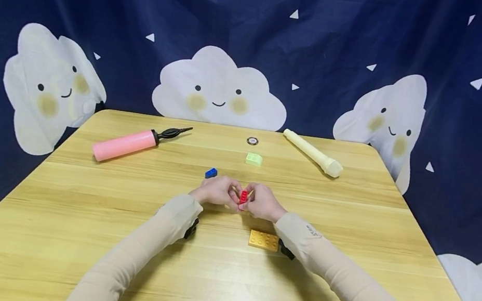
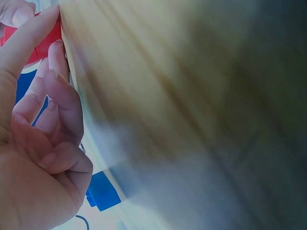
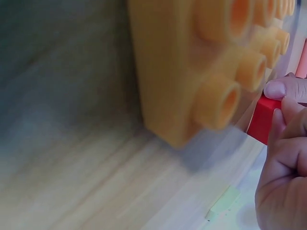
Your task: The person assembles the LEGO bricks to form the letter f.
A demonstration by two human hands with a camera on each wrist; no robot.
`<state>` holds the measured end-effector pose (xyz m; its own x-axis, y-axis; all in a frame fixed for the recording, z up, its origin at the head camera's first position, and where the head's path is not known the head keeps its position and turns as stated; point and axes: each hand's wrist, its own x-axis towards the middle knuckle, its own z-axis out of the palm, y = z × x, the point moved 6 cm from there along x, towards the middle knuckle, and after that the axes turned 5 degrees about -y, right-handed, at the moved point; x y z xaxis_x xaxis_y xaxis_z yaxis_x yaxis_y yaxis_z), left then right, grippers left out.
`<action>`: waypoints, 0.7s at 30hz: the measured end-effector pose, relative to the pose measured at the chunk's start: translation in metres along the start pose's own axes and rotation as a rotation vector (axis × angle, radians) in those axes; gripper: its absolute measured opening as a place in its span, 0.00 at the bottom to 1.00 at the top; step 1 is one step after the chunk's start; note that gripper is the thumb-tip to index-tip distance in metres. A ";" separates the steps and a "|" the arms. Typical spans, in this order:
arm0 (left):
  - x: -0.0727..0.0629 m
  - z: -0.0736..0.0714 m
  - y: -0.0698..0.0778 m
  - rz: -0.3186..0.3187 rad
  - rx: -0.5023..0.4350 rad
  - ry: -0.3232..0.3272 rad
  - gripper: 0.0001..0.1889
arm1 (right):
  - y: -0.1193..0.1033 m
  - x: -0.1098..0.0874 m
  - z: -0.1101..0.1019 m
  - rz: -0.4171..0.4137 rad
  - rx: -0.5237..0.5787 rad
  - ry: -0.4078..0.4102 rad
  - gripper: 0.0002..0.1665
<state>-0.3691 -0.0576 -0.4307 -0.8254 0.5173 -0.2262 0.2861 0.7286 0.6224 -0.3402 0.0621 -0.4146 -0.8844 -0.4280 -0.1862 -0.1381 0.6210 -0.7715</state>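
Note:
Both hands meet over the middle of the table around a small red toy brick [image 1: 243, 197] with studs. My left hand [image 1: 218, 190] pinches it from the left, and my right hand [image 1: 262, 202] from the right. In the left wrist view the thumb and fingers hold the red brick [image 2: 48, 45]. The right wrist view shows fingertips on the brick's edge [image 3: 263, 120], which is near the tabletop. A blue brick [image 1: 211, 172] sits just beyond the left hand. An orange eight-stud brick [image 1: 263, 240] lies by the right wrist, large in the right wrist view.
Farther back are a light green brick [image 1: 254, 159] and a small round disc [image 1: 252, 141]. A pink hand pump [image 1: 125, 145] with a black nozzle lies at the back left, a pale yellow toy microphone [image 1: 311, 152] at the back right. A dark blue curtain hangs behind the wooden table [image 1: 67, 228].

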 end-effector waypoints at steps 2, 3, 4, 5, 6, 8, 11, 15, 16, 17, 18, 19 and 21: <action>-0.001 0.000 0.001 0.003 -0.004 0.001 0.17 | -0.001 0.000 0.000 -0.001 0.005 0.002 0.16; -0.001 0.000 0.001 0.004 -0.005 0.001 0.17 | -0.001 -0.001 0.000 -0.004 0.009 0.007 0.16; -0.001 0.000 0.001 0.005 -0.006 0.001 0.17 | -0.001 -0.001 0.000 -0.004 0.012 0.010 0.16; -0.002 0.000 0.001 0.003 -0.004 0.002 0.17 | 0.000 -0.001 0.000 -0.005 0.016 0.011 0.16; -0.002 0.000 0.002 0.003 -0.005 0.001 0.17 | 0.000 -0.002 0.001 -0.006 0.019 0.011 0.16; -0.003 -0.001 0.002 0.001 -0.003 0.003 0.17 | 0.001 -0.001 0.001 -0.012 0.028 0.011 0.16; -0.003 -0.002 0.002 0.001 0.002 0.004 0.17 | 0.001 -0.001 0.001 -0.016 0.038 0.008 0.17; -0.003 -0.002 0.002 0.007 0.022 0.008 0.16 | 0.002 -0.002 0.001 -0.010 0.052 -0.001 0.20; -0.003 -0.001 0.002 0.010 0.024 0.010 0.16 | 0.003 -0.003 0.000 -0.005 0.051 -0.008 0.21; -0.003 -0.001 0.002 0.010 0.024 0.011 0.16 | 0.004 -0.004 0.000 0.001 0.049 -0.013 0.23; -0.004 -0.001 0.002 0.007 0.026 0.010 0.16 | 0.004 -0.005 -0.001 0.009 0.049 -0.023 0.25; -0.004 0.000 0.002 0.007 0.023 0.009 0.16 | 0.005 -0.007 -0.002 0.019 0.047 -0.032 0.27; -0.005 0.000 0.002 0.000 0.016 0.005 0.16 | 0.008 -0.010 -0.006 0.039 0.030 -0.050 0.31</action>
<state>-0.3644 -0.0583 -0.4283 -0.8279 0.5152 -0.2218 0.2939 0.7352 0.6108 -0.3347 0.0752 -0.4154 -0.8653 -0.4369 -0.2459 -0.0901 0.6180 -0.7810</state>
